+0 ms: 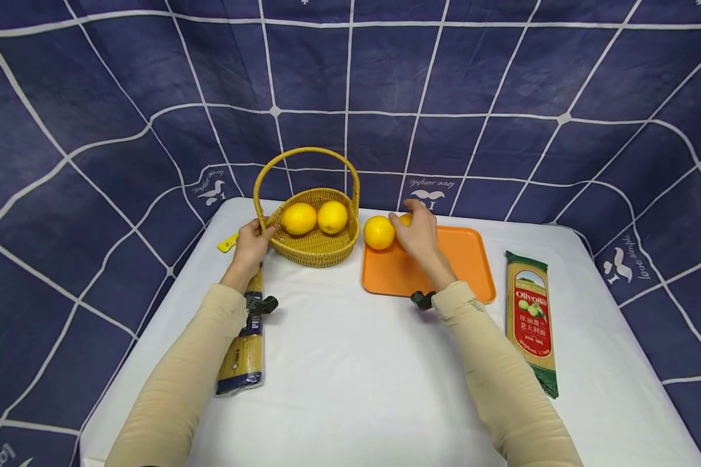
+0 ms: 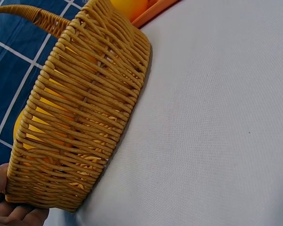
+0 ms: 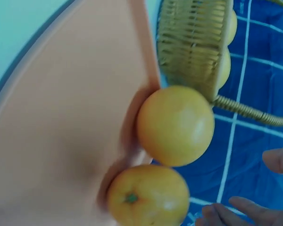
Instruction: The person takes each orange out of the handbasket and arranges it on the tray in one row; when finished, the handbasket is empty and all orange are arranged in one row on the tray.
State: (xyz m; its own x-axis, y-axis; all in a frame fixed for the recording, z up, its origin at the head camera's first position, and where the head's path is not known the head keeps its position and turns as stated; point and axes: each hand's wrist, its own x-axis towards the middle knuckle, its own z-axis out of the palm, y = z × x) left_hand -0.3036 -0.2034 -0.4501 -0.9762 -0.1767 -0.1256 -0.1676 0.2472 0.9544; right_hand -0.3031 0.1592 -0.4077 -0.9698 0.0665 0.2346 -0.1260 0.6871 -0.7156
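Note:
My left hand holds the left rim of a wicker basket, thumb over the edge and fingers outside. The basket stands upright with its tall handle raised. Inside lie two yellow-orange fruits, the left one beside the right one. On an orange tray, one orange sits near the basket and a second orange touches or nearly touches it. My right hand hovers over the second orange with fingers spread, apart from the fruit in the right wrist view. In the head view that hand partly hides it.
A red and green spaghetti pack lies right of the tray. Another pasta pack lies under my left forearm, partly covered. A small yellow object is left of the basket. Blue checked cloth rises behind the white table.

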